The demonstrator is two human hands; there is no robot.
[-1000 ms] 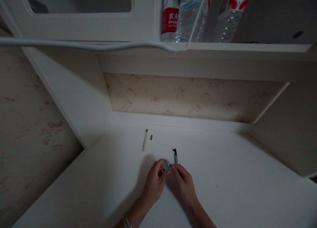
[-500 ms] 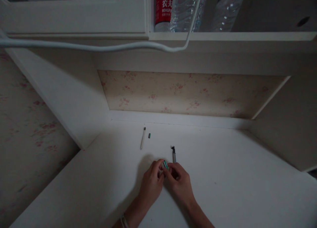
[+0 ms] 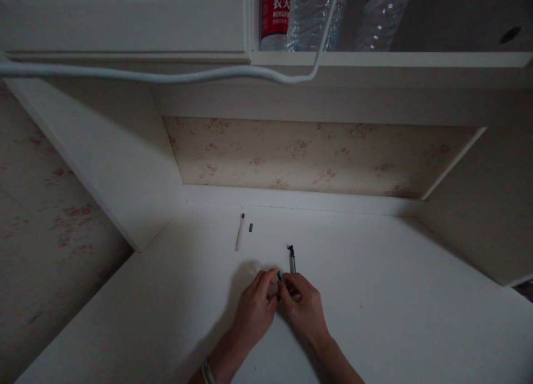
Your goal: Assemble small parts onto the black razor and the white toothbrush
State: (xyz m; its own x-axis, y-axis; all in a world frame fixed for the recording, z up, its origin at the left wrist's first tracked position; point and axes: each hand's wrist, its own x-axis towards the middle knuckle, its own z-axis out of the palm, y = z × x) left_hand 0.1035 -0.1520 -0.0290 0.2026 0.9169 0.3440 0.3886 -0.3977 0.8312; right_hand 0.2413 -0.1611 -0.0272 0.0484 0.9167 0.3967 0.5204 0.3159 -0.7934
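Observation:
My left hand (image 3: 255, 306) and my right hand (image 3: 303, 308) meet fingertip to fingertip over the white desk (image 3: 375, 295). Between the fingers of both sits a small green piece (image 3: 280, 276), mostly hidden. A dark, thin pen-like part (image 3: 292, 258) pokes out past my right hand's fingers; whether the hand grips it is unclear. Farther back on the desk lie a white pen barrel (image 3: 240, 232) and a tiny dark cap (image 3: 251, 227).
A white shelf above carries a red-labelled bottle (image 3: 275, 11) and clear water bottles (image 3: 310, 14). A white cable (image 3: 166, 77) hangs along the shelf's front edge. White side panels and floral wallpaper (image 3: 308, 156) enclose the desk nook.
My hands have drawn closer together and the green piece is now nearly covered by the fingers. The view has shifted slightly; nothing else on the desk moved.

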